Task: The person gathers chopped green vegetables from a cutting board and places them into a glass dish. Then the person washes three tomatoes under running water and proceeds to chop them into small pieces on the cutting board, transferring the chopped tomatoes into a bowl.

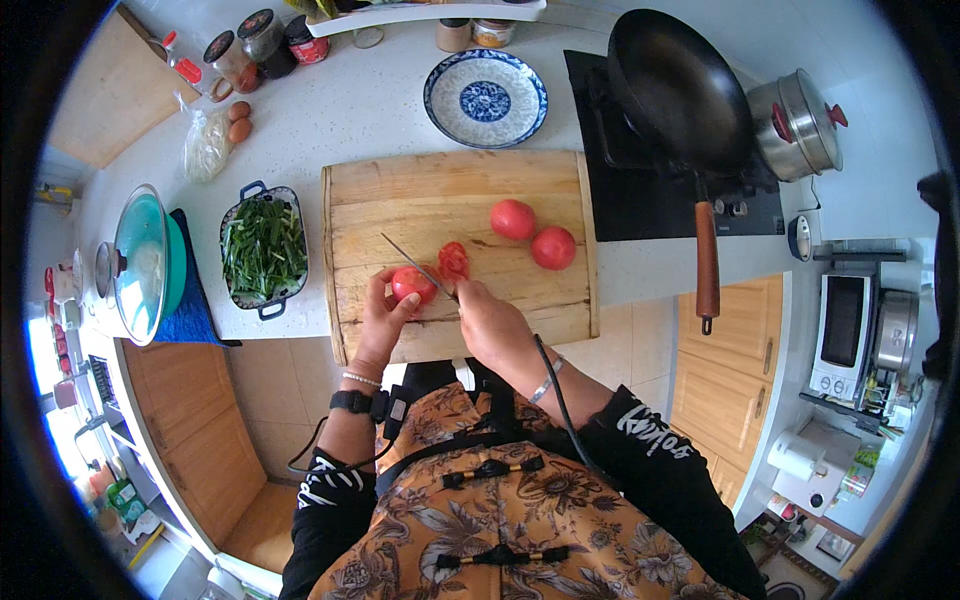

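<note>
On a wooden cutting board (420,176), my left hand (381,315) grips a cut tomato (411,283) near the front edge. A kitchen knife (411,259) is held in my right hand (487,319), its blade edge-on at the right side of that tomato. Just right of the blade lies a cut tomato piece (453,260) with its inside facing up. Two whole tomatoes (513,219) (553,248) rest farther right on the board. My right fingers hide most of the knife's handle.
Behind the board stands a blue-and-white plate (457,71). Chopped greens (262,247) fill a handled dish at left, near two eggs (240,130) and a glass-lidded teal bowl (176,262). At right, a wok (675,90) sits on the black cooktop (615,217), its handle jutting forward.
</note>
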A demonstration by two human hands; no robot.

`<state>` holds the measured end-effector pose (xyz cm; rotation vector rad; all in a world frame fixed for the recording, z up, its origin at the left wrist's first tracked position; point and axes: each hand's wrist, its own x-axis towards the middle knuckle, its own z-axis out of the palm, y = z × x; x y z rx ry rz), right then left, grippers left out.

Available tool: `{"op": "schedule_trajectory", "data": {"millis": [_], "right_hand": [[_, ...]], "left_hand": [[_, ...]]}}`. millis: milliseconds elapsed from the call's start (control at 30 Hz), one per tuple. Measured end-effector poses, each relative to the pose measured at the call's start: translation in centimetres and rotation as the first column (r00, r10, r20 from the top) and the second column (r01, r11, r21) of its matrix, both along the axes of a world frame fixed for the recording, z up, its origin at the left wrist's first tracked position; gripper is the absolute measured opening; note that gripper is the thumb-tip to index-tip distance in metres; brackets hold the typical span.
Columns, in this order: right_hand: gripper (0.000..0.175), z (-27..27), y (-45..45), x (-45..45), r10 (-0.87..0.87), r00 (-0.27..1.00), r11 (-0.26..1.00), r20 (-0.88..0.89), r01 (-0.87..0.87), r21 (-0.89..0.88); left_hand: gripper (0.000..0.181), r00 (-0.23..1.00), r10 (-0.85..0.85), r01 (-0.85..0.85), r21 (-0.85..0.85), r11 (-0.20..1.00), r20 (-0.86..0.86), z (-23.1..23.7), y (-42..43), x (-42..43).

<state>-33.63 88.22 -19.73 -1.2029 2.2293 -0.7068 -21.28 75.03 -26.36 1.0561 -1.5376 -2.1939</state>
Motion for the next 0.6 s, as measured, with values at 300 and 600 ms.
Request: {"op": "schedule_trajectory", "data": {"millis": [300,600], "right_hand": [[0.019,-2.1,-3.8,-0.2,0.017,0.998,1.000,-0.053,-0.016,0.025],[0.022,-3.0,-2.0,0.0,-0.002,0.995,0.996,-0.102,-0.007,-0.092]], "left_hand": [[0.050,0.999,-0.044,0.044,-0.014,0.999,-0.030,-1.1,-0.4,0.5],[0.068,0.985,0.000,0.090,-0.512,0.854,0.172,-0.3,0.6,0.4]]}}
